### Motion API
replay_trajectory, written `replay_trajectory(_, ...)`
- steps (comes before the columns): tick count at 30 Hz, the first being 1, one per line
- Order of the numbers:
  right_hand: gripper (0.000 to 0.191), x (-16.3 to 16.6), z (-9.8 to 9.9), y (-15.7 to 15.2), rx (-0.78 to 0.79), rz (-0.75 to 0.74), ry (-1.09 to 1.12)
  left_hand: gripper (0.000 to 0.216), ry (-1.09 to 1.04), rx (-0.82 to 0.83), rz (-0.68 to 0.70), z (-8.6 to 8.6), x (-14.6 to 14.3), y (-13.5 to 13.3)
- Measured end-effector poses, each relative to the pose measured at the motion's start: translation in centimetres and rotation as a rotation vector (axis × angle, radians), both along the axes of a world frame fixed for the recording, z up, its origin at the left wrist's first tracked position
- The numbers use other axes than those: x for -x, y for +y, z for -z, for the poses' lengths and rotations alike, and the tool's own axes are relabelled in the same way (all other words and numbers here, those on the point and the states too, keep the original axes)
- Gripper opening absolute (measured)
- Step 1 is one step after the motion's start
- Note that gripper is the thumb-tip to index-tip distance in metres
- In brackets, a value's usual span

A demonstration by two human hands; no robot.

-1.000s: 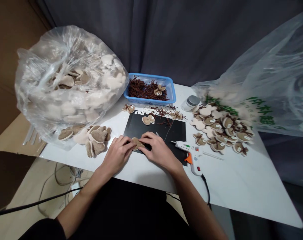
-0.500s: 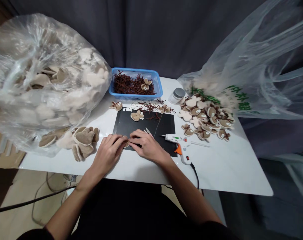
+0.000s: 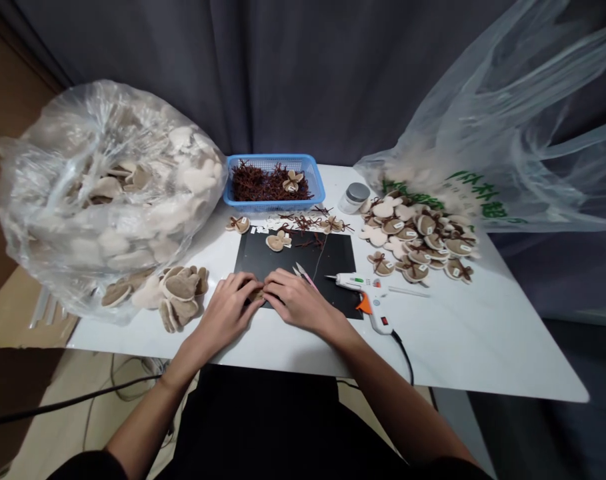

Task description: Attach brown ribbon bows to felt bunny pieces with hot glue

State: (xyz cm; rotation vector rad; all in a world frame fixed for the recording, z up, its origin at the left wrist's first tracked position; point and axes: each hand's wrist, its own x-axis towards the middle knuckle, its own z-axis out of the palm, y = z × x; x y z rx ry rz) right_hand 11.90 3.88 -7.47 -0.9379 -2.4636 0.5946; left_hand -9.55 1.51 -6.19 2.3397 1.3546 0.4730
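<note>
My left hand (image 3: 233,301) and my right hand (image 3: 295,298) meet at the front of a black mat (image 3: 343,293). Between them is a small brown fabric piece (image 3: 255,295), mostly hidden by my fingers; both hands are closed on it. Another beige bunny-shaped fabric piece (image 3: 277,241) lies farther back on the mat. Just past my right hand are pink-handled scissors or snips (image 3: 305,275), partly covered. To the right rests a white glue gun (image 3: 365,288) with an orange trigger, its nozzle pointing left over the mat.
A blue basket (image 3: 274,205) holds dark red bows. Loose bows (image 3: 303,223) and white tags (image 3: 277,225) lie before it. Right are a grey-lidded jar (image 3: 355,197) and a pile of finished pieces (image 3: 423,237). Left stands a plastic bag (image 3: 133,233) beside loose brown pieces (image 3: 180,290).
The view has tilted up and shifted slightly left. My left thumb now shows along the near side of the small brown piece; both hands stay close together around it.
</note>
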Motion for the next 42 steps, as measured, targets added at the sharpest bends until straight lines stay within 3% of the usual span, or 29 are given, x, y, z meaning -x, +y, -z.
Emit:
replay_trajectory(9, 0.015, -0.2, -0.5, -0.8, -0.023, 0.061, -0.060, 0.013, 0.006, 0.063, 0.025, -0.7, -0.3, 0.3)
replay_trajectory(17, 0.016, -1.3, -2.1, -2.0, 0.020, 0.053, 0.008, 0.017, -0.408, 0.406, 0.038, -2.6, -0.3, 0.1)
replay_trajectory(21, 0.016, -2.1, -3.1, -2.7, 0.037, 0.082, 0.171, 0.027, -0.460, 0.492, -0.006, -3.7, -0.7, -0.6)
replay_trajectory(24, 0.012, -2.7, -3.8, -3.2, 0.085, 0.102, 0.302, 0.026, -0.446, 0.468, 0.033, -4.1, -0.9, -1.1)
replay_trajectory(28, 0.009, -3.2, -4.3, -3.8, 0.150, 0.106, 0.336, 0.020, -0.310, 0.366, 0.202, -4.4, -1.0, -1.2)
replay_trajectory(35, 0.011, -3.2, -3.0, -4.4, 0.154, 0.181, 0.362, 0.014, -0.220, 0.225, 0.301, -4.0, -2.0, -1.1)
replay_trajectory(42, 0.009, -3.8, -3.6, -5.1, 0.232, 0.279, 0.439, 0.013, -0.328, 0.404, 0.216, -4.2, -3.2, -1.0)
